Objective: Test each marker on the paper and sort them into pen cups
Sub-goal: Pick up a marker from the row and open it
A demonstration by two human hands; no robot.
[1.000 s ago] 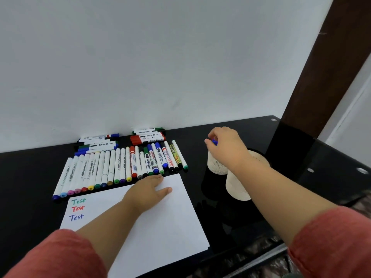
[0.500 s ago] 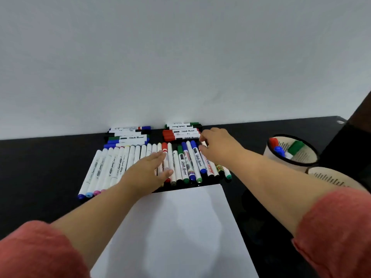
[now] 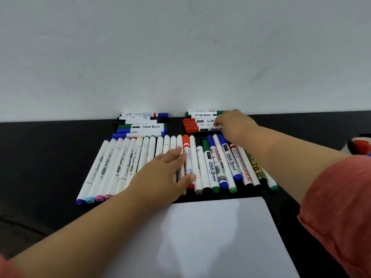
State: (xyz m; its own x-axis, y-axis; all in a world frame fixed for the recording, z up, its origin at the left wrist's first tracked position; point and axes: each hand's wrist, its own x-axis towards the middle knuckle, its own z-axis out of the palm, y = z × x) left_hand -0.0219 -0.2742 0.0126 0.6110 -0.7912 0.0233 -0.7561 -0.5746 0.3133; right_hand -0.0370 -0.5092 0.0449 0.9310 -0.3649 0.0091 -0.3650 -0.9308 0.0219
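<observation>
Left hand [image 3: 166,173] flat, fingers straight on marker row [image 3: 208,167], right hand [image 3: 232,125] fingers curled on red-capped markers [image 3: 197,126] by wall, paper [image 3: 220,237] on worktop [image 3: 40,157]

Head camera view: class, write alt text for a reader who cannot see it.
A person's right hand reaches a stack of red-capped whiteboard markers by the wall, while the left hand rests flat on a row of markers behind a white paper sheet.
</observation>
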